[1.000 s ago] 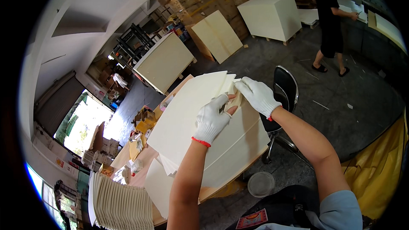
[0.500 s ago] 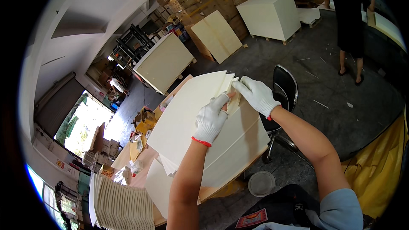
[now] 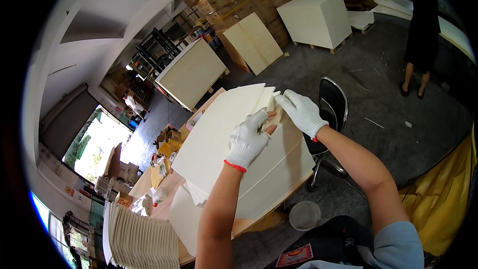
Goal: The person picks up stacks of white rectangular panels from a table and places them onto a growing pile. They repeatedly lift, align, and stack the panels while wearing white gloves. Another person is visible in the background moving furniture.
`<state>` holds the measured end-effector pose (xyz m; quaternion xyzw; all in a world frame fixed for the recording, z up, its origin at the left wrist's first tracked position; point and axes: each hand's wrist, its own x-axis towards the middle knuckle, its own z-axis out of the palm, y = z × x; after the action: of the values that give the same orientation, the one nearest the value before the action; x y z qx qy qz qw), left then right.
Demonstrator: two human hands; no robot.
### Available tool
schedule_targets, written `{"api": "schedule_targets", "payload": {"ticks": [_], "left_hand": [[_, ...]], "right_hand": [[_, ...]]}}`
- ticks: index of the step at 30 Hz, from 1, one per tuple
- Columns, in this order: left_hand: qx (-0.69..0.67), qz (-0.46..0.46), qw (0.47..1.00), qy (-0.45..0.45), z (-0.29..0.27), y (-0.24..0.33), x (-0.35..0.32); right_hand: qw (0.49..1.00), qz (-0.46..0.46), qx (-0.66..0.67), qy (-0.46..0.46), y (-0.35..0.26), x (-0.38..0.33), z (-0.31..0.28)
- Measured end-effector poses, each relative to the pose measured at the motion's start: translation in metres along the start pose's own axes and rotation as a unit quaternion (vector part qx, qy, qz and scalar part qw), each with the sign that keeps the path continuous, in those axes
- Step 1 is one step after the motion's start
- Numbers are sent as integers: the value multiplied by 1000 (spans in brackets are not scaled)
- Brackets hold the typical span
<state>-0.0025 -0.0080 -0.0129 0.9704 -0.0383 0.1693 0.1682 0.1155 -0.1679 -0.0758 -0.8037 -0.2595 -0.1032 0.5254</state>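
A fanned stack of white sheets (image 3: pixel 219 127), stiff like card or foam board, lies on the wooden table in front of me. Both hands wear white knit gloves with red cuffs and meet at the stack's right-hand edge. My left hand (image 3: pixel 247 139) rests over that edge, two bare fingertips poking from the glove and held apart. Opposite it, my right hand (image 3: pixel 301 113) pinches the far corner of the upper sheets, thumb and fingers closed. Between the hands the sheet edges are slightly separated; how many are gripped is hidden. More white board (image 3: pixel 271 184) lies underneath.
A curved stack of cream pieces (image 3: pixel 144 236) stands at the near left, beside tape and small boxes (image 3: pixel 169 142). A black chair (image 3: pixel 333 102) and a round bucket (image 3: pixel 305 215) are right of the table. Beyond, a person in black (image 3: pixel 418 25) handles white sheets.
My left fingertips have spread farther apart at the sheet edge; my right hand has barely moved. The person in black has stepped right and lifted a white sheet.
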Motion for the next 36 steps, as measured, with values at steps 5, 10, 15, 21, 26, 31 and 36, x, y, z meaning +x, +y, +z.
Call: {"api": "schedule_targets", "payload": {"ticks": [5,10,15,21,26,31,36], "left_hand": [[82,95,990,60,8,11,-4],[108,156,976,106,11,-4,-12],[107,159,954,232,17,-11,-29],[-164,77,940,290,36,-16,-155],[-703,-311,622,149,41,-44,-232],[-907,-236,333,103,25,-67,-262],[-861,-242,426,138,-11,-57,-281]], "right_hand": [[1000,-4,3,30,5,0,-6],[941,111,310,81,-13,-1,-24],[654,309,676,-139,-43,-10,9],[737,332,570,-149,-93,-35,83],[766,325,497,-247,-82,-35,71],[800,305,467,-222,-76,-69,-1],[857,285,376,-207,-72,-104,-50]]}}
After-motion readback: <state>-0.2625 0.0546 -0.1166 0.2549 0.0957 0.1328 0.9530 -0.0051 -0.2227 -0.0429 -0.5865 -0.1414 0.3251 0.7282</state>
